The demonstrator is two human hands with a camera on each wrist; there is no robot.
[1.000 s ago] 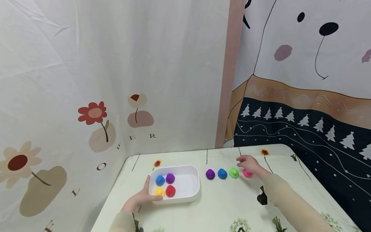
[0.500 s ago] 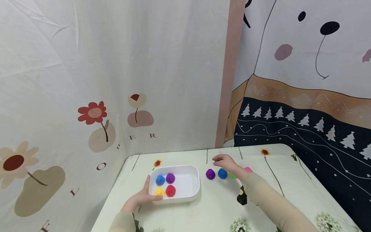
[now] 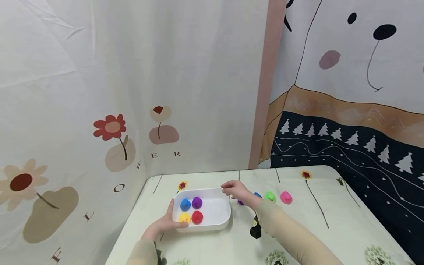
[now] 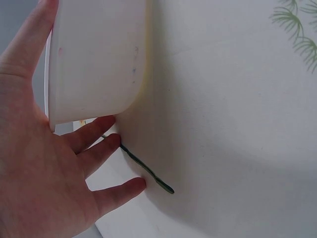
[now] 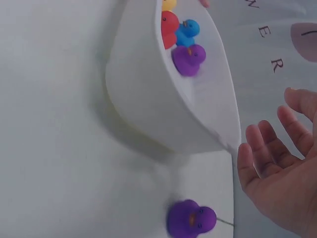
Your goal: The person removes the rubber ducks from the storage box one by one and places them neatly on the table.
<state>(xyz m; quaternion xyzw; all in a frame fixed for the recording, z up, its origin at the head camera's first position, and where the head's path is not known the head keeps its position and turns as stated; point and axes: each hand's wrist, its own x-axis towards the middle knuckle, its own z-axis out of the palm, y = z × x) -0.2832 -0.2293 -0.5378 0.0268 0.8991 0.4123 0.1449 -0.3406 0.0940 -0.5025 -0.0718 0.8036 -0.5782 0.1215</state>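
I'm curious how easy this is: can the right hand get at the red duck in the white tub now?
Probably yes: the right hand looks empty and is close to the white tub, whose top is open, and nothing covers the red duck.

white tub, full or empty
Partly full: the white tub holds four toy ducks at one end, with bare floor at the other.

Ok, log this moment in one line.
left hand: touching white tub, left end | right hand: empty, near tub's right end | ducks inside: four | ducks outside: four
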